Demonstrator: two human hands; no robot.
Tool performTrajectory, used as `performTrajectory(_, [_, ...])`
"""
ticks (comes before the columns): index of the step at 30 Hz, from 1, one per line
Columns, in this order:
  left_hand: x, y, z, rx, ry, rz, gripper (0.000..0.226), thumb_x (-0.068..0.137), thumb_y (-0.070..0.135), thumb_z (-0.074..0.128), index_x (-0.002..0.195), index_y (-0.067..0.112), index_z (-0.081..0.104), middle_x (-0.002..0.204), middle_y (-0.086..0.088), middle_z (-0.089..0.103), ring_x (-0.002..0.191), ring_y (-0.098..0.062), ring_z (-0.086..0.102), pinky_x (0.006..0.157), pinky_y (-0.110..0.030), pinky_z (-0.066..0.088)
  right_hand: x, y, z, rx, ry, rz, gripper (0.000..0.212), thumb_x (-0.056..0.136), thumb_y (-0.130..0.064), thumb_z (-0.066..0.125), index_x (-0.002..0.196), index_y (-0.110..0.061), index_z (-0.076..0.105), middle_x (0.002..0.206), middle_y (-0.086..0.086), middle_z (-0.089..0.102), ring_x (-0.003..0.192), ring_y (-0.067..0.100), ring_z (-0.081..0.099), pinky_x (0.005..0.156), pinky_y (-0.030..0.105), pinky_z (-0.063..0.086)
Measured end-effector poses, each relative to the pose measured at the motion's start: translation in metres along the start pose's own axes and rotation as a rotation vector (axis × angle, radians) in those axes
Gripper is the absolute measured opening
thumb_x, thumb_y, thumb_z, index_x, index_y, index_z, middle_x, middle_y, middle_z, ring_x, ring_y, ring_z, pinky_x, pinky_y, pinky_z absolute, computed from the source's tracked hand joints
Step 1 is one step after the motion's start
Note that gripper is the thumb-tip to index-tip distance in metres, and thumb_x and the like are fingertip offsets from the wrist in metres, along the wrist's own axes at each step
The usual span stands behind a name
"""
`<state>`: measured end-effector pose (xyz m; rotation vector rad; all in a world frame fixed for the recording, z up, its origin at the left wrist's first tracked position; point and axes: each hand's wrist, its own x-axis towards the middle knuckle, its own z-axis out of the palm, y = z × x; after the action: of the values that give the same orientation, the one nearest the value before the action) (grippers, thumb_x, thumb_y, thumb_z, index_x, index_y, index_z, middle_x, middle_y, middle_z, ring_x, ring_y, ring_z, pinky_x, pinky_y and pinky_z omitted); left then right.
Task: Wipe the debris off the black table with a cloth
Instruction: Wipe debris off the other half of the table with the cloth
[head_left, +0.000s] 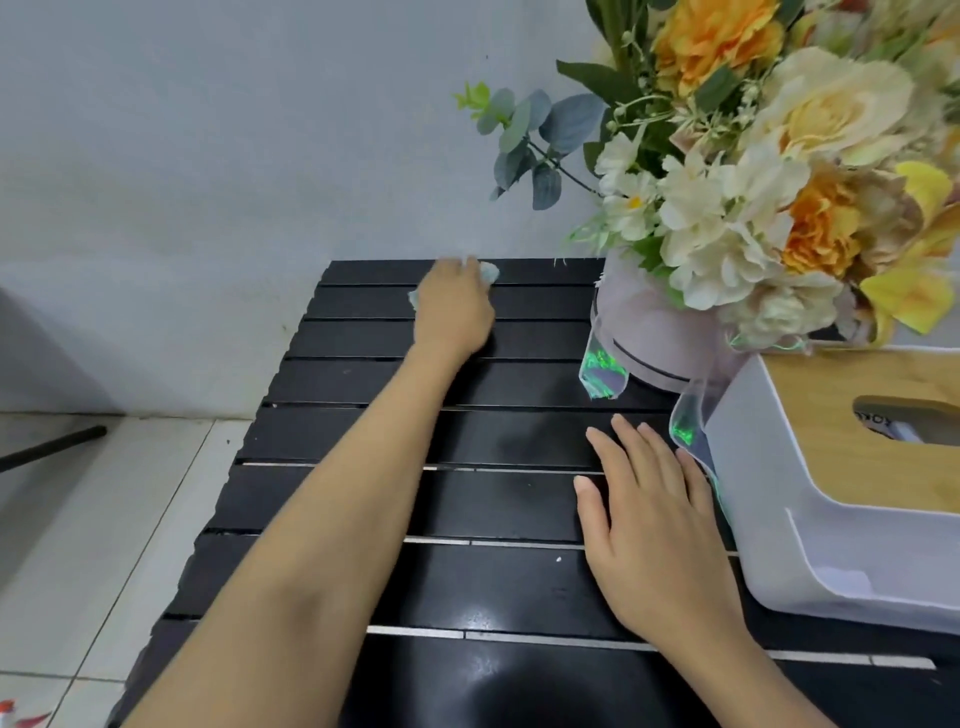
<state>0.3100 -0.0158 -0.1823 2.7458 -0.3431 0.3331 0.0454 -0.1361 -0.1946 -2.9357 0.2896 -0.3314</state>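
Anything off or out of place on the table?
Only minor: a white speck sits unwiped on the black table, nearer the camera than the cloth under the left hand. Nothing spilled or tipped.

black table (493, 504): glossy painted slats | tissue box (769, 519): smooth white plastic, wood-grain lid | cloth (489, 271): soft, pale

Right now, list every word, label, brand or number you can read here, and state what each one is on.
No text here can be read for certain.
Inside the tissue box, seen through the slot in its wooden lid: a few dark letters, too blurred to read.
On the black table, the cloth and the flower box: no print visible.
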Motion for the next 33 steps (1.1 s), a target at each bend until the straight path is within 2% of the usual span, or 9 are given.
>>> performTrajectory(4, [-0.090,0.023,-0.012,-0.169,-0.207,0.458,0.038,0.101,0.020,0.038,0.137,0.009,0.045,0.142,-0.007,0.046,0.138,-0.031,0.032,0.114,-0.044,0.024,-0.001,0.000,0.000,0.012,-0.009,-0.006,0.053,0.097,-0.041,0.029,0.139,-0.017,0.052,0.147,0.004,0.048,0.138,0.024,0.040,0.114,0.044,0.028])
performTrajectory(7, [-0.155,-0.042,-0.051,-0.175,-0.197,0.534,0.044,0.101,0.029,0.033,0.141,0.016,0.045,0.149,0.002,0.041,0.142,-0.019,0.027,0.117,-0.035,0.019,0.000,0.000,0.001,0.011,0.000,-0.006,0.053,0.097,-0.040,0.029,0.138,-0.016,0.053,0.146,0.005,0.048,0.137,0.026,0.041,0.113,0.045,0.027])
performTrajectory(11, [-0.110,-0.131,-0.068,0.005,0.010,0.058,0.040,0.093,0.025,0.028,0.120,0.012,0.057,0.125,-0.009,0.058,0.115,-0.033,0.051,0.096,-0.044,0.040,0.000,-0.002,0.002,-0.003,0.015,0.000,0.054,0.096,-0.039,0.028,0.137,-0.015,0.054,0.144,0.007,0.050,0.135,0.028,0.043,0.112,0.047,0.031])
performTrajectory(14, [-0.049,-0.111,-0.050,0.118,0.056,-0.263,0.041,0.084,0.016,0.033,0.115,0.001,0.056,0.118,-0.022,0.057,0.106,-0.041,0.051,0.090,-0.045,0.041,0.002,-0.001,0.002,0.002,0.012,-0.004,0.053,0.097,-0.039,0.028,0.137,-0.015,0.053,0.144,0.007,0.050,0.135,0.028,0.043,0.112,0.047,0.031])
performTrajectory(16, [-0.033,-0.074,-0.034,0.171,0.011,-0.288,0.040,0.081,0.014,0.038,0.115,0.003,0.056,0.116,-0.020,0.058,0.105,-0.040,0.054,0.087,-0.043,0.042,0.001,-0.001,0.003,0.006,0.002,-0.005,0.053,0.097,-0.039,0.027,0.138,-0.015,0.052,0.145,0.006,0.048,0.136,0.027,0.041,0.113,0.046,0.028])
performTrajectory(20, [-0.084,-0.003,-0.018,0.046,-0.005,0.114,0.028,0.088,0.016,0.040,0.112,0.012,0.054,0.113,-0.008,0.056,0.100,-0.032,0.053,0.084,-0.042,0.037,0.001,-0.001,0.002,0.048,-0.009,0.000,0.054,0.097,-0.040,0.025,0.138,-0.015,0.051,0.147,0.005,0.046,0.137,0.025,0.038,0.115,0.045,0.025])
performTrajectory(25, [-0.239,-0.020,-0.071,-0.140,-0.139,0.382,0.043,0.101,0.027,0.031,0.141,0.018,0.044,0.147,0.002,0.043,0.137,-0.024,0.034,0.114,-0.034,0.022,0.001,0.001,-0.004,0.175,-0.001,0.011,0.034,0.099,-0.022,0.045,0.129,-0.009,0.056,0.146,0.011,0.045,0.134,0.028,0.041,0.114,0.046,0.027])
performTrajectory(29, [-0.244,-0.110,-0.099,-0.013,0.002,0.046,0.036,0.100,0.028,0.030,0.131,0.027,0.049,0.140,0.008,0.047,0.128,-0.024,0.041,0.105,-0.049,0.032,-0.026,-0.001,-0.022,0.358,-0.019,0.038,0.030,0.093,-0.006,0.053,0.123,-0.008,0.060,0.139,0.008,0.050,0.127,0.027,0.047,0.112,0.046,0.034])
performTrajectory(33, [-0.173,-0.115,-0.084,0.087,0.077,-0.307,0.038,0.087,0.018,0.032,0.115,0.013,0.058,0.119,-0.013,0.057,0.105,-0.037,0.049,0.088,-0.045,0.038,-0.090,-0.002,-0.041,0.372,0.001,0.020,0.030,0.090,-0.006,0.061,0.118,-0.016,0.062,0.132,0.000,0.055,0.123,0.018,0.047,0.110,0.049,0.036])
